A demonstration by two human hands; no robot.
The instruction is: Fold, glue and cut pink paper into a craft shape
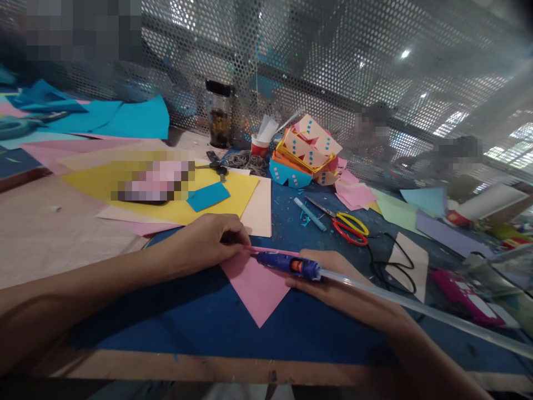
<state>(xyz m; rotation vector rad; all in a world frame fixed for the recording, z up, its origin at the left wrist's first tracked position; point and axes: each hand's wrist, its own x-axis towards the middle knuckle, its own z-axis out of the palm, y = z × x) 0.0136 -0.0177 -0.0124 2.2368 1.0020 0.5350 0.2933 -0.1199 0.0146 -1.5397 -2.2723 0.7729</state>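
A blue hot glue gun (275, 261) with a long clear glue stick (400, 301) running out of its back is held in my right hand (333, 294). Its nozzle points left, close to the upper edge of a pink paper (259, 294) whose pointed corner faces me. My left hand (220, 236) has its thumb and fingers closed on the paper's upper left edge, by the nozzle tip. The paper's top edge shows a narrow raised strip. My right fingers, partly hidden by the gun, also touch the paper's right side.
Scissors (352, 226) with red and yellow handles, a light blue marker (310, 214) and a black cord (391, 272) lie beyond my right hand. Decorated paper baskets (306, 150) stand at the back. Yellow paper (233, 194), a phone (156, 182) and a bottle (220, 114) are to the left.
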